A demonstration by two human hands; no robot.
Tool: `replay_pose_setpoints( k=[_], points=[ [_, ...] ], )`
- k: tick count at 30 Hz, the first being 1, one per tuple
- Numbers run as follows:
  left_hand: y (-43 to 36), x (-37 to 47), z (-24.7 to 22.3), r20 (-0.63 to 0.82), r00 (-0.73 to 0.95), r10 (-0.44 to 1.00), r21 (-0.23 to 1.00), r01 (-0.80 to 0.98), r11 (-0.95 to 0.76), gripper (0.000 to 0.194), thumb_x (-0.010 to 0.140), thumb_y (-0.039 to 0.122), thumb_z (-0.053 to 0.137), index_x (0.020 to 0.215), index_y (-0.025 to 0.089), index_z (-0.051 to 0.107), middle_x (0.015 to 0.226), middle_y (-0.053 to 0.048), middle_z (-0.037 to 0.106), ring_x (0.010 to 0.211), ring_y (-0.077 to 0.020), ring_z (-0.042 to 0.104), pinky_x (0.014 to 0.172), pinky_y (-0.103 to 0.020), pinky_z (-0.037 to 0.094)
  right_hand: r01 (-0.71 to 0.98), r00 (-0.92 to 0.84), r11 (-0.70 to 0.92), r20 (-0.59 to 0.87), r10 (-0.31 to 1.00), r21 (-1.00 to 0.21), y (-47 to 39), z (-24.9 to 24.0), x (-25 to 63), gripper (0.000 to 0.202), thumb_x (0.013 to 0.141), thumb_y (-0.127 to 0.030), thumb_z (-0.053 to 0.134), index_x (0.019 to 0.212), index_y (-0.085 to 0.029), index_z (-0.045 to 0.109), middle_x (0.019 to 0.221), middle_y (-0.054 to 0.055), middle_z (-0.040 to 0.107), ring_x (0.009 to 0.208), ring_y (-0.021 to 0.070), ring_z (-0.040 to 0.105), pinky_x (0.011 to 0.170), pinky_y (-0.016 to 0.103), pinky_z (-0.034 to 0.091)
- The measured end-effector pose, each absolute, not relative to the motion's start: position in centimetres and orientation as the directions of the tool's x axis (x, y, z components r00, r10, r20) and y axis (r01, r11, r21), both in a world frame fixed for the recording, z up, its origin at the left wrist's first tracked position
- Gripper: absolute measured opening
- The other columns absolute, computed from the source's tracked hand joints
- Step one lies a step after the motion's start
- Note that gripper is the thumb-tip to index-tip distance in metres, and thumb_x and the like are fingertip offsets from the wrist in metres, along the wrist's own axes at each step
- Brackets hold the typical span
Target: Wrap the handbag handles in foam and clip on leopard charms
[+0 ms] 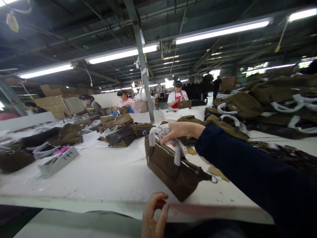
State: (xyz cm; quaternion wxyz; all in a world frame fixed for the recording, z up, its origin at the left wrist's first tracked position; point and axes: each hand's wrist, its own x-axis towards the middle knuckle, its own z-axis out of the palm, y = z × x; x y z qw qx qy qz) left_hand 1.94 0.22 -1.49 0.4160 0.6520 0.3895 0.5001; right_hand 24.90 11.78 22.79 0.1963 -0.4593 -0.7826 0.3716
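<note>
A brown-olive handbag [173, 168] with a dark base stands tilted near the table's front edge. White wrapping covers its handles, and a metal ring shows on the strap tab at its right end. My right hand [177, 130] is closed around the wrapped handles at the top, in a dark blue sleeve; some fingers are hidden behind them. Below the bag, at the front edge, my left hand [155, 216] is empty, its thumb and curled fingers apart. It does not touch the bag.
A small white box [59, 162] with dark marks lies on the white table [104, 185]. More bags [121, 132] lie beyond it, with a high pile [267, 99] at right. A metal post [145, 72] rises behind. Several people sit across the tables.
</note>
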Motion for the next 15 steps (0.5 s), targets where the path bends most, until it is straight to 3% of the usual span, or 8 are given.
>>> replay_pose_setpoints(
  k=[3,6,9,15],
  points=[
    [1.8,1.3,-0.9,0.297,0.077,0.952,0.949,0.09,-0.303,0.034,0.086,0.048,0.06,0.103,0.02,0.065,0.093,-0.008,0.069,0.084,-0.022,0.065,0.077,-0.032,0.053,0.728,-0.444,0.355,-0.009,0.896,-0.587,12.0,23.4,25.6,0.022,0.075,-0.032,0.068,0.064,-0.013,0.064,0.054,-0.001,0.061,0.048,0.008,0.049,0.046,0.019,0.032],
    [3.1,0.3,-0.4,0.307,-0.041,0.951,0.944,0.138,-0.299,0.035,0.085,0.047,0.063,0.106,0.019,0.063,0.098,-0.008,0.068,0.088,-0.0218,0.065,0.08,-0.032,0.052,0.835,-0.37,0.402,0.156,0.916,-0.377,11.8,23.5,25.3,0.008,0.071,-0.021,0.068,0.074,-0.014,0.067,0.062,-0.001,0.063,0.054,0.009,0.048,0.05,0.021,0.03],
    [3.6,-1.0,0.0,0.334,-0.071,0.94,0.928,0.2,-0.314,0.033,0.086,0.047,0.062,0.104,0.019,0.061,0.097,-0.007,0.067,0.087,-0.0213,0.064,0.078,-0.032,0.051,0.89,-0.338,0.412,0.325,0.883,-0.194,10.5,23.1,24.3,0.021,0.07,-0.018,0.069,0.09,-0.014,0.068,0.073,0.001,0.064,0.061,0.0117,0.051,0.056,0.023,0.03],
    [3.9,-2.6,3.0,0.577,-0.219,0.787,0.804,0.322,-0.5,0.035,0.087,0.042,0.062,0.114,0.021,0.058,0.115,-0.009,0.062,0.099,-0.0235,0.061,0.091,-0.038,0.049,0.918,-0.249,0.358,0.456,0.854,-0.169,8.1,20.5,23.7,0.047,0.081,-0.034,0.065,0.125,-0.022,0.056,0.085,0.003,0.066,0.072,0.0169,0.059,0.064,0.024,0.033]
  ],
)
